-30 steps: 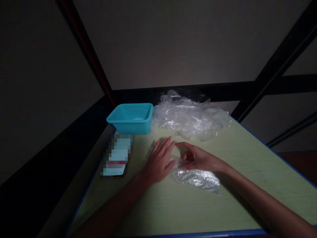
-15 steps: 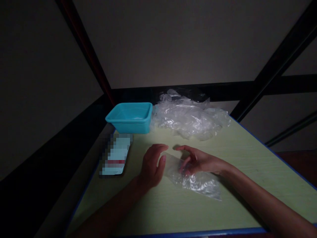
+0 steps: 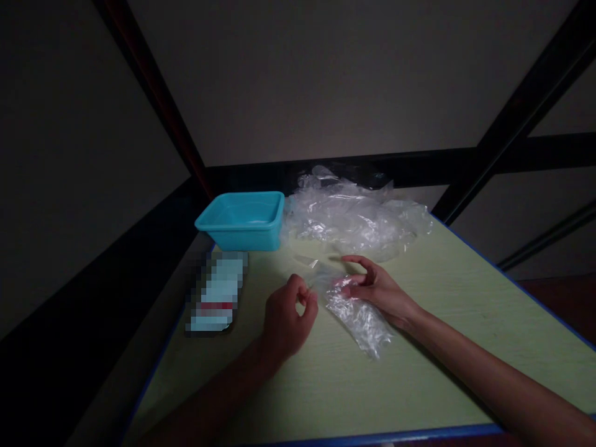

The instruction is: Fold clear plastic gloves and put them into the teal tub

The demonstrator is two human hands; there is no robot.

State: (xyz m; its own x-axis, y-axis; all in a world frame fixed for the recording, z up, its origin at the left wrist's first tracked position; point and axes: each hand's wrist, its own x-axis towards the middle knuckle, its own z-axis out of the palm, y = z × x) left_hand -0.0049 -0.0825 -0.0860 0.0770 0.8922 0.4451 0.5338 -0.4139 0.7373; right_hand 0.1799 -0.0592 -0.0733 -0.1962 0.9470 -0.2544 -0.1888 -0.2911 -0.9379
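A clear, crinkled plastic bag lies slanted above the table between my hands. My left hand pinches its upper left edge between thumb and forefinger, leaving a ring-shaped gap behind the fingertips. From the other side my right hand grips the bag with the thumb and some of the fingers, while the forefinger stretches out past it. A flat clear flap of the plastic extends beyond the fingertips toward the back. Part of the bag is hidden behind the right fingers.
A turquoise plastic basin stands at the back left of the pale green table. Beside it is a heap of clear plastic bags. A pixelated phone-like object lies near the left edge. Dark wall panels rise behind.
My left fingers have closed into a pinch at the bag's edge. My right hand has moved slightly away from me, and the bag is more bunched and turned.
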